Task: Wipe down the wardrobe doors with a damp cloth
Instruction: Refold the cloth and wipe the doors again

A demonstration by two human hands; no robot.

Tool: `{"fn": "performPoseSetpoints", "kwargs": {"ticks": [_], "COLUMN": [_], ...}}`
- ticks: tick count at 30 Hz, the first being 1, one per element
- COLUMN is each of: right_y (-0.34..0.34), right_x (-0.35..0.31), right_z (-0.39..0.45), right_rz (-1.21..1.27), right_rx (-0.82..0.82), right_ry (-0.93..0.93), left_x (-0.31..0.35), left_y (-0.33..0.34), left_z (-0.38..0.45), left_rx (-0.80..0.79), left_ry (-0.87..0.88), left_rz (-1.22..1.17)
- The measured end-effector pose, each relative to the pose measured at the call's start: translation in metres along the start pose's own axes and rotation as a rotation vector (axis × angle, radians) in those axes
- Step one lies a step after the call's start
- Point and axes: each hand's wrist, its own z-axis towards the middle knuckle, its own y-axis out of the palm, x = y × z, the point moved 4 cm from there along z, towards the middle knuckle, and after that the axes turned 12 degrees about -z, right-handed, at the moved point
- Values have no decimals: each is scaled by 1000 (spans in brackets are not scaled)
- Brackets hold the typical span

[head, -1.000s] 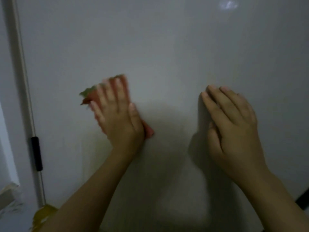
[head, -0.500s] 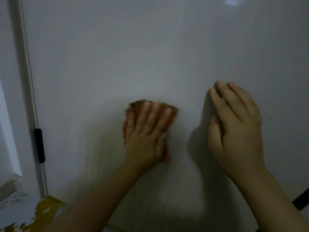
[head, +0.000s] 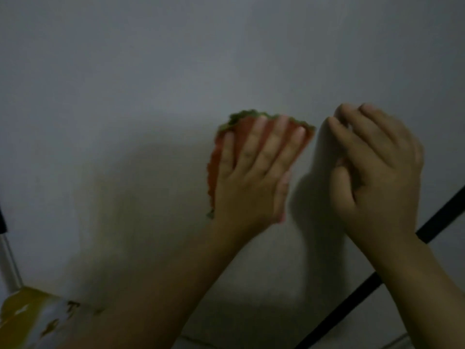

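Observation:
A plain white wardrobe door fills most of the view in dim light. My left hand lies flat on an orange cloth with a green edge, fingers straight, pressing it against the door. The cloth shows above and to the left of the fingers. My right hand rests on the door just to the right of the cloth, fingers slightly bent, holding nothing.
A black strip runs diagonally at the lower right. A metal pole with a black grip stands at the left edge. A yellow and white patterned object sits in the lower left corner.
My left hand has swept the cloth from left to right across the door until it is beside my right hand. The right hand stayed on the door. The view shifted right.

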Motion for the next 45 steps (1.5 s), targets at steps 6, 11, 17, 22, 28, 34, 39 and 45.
{"fn": "performPoseSetpoints", "kwargs": {"ticks": [6, 11, 17, 22, 28, 34, 39, 45], "right_y": [-1, -4, -16, -23, -22, -24, -27, -32], "right_x": [7, 14, 38, 59, 70, 88, 94, 104], "right_z": [-5, -5, -15, -27, -27, -42, -55, -62], "right_rz": [17, 9, -29, -81, -82, -80, -75, -109], "right_rx": [2, -38, -66, -42, 4, -46, -48, -101], "right_ry": [-11, -33, -38, -38, 29, 8, -37, -19], "left_x": [-6, -15, 50, 56, 78, 86, 107, 70], "left_y": [-5, 0, 24, 22, 29, 47, 77, 60], "left_z": [-8, -10, 13, 12, 16, 8, -73, -65], "left_rx": [-18, -14, 23, -70, -11, 20, -268, -150], "left_ry": [136, 100, 97, 119, -53, 90, 520, 412], "left_rz": [-78, 32, -36, -7, -89, -60, 4, -77]}}
